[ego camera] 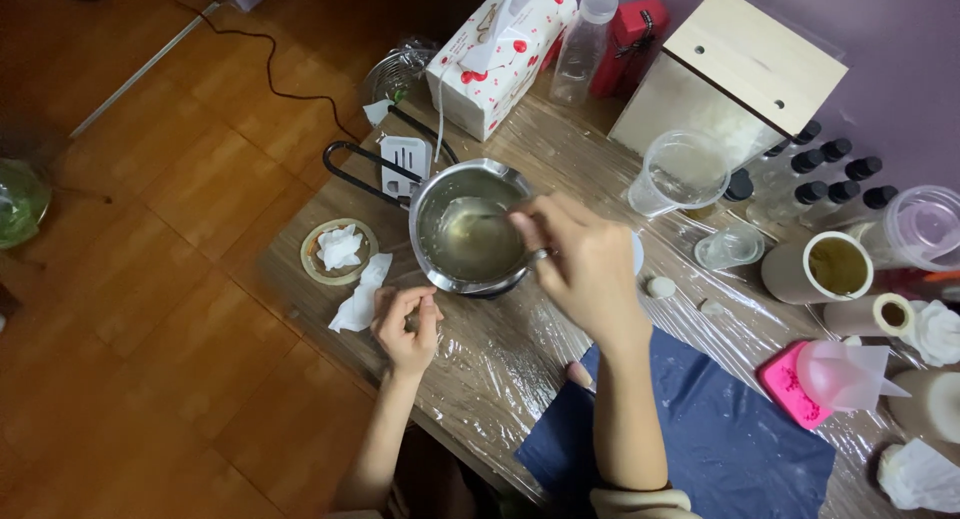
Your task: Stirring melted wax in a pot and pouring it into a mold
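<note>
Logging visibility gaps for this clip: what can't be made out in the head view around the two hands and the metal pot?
- What the right hand grips: its fingers cover it; only a thin utensil reaching into the metal pot shows.
- What the pot sits on: the pot hides it.
- Whether the left hand holds anything: its fingers are curled.
- The green object at the left: cut off by the edge, blurred.

Bare film-covered table point(500, 364) lay open near the metal pot point(468, 229); bottles point(820, 174) and cups point(685, 171) crowded the far right.
</note>
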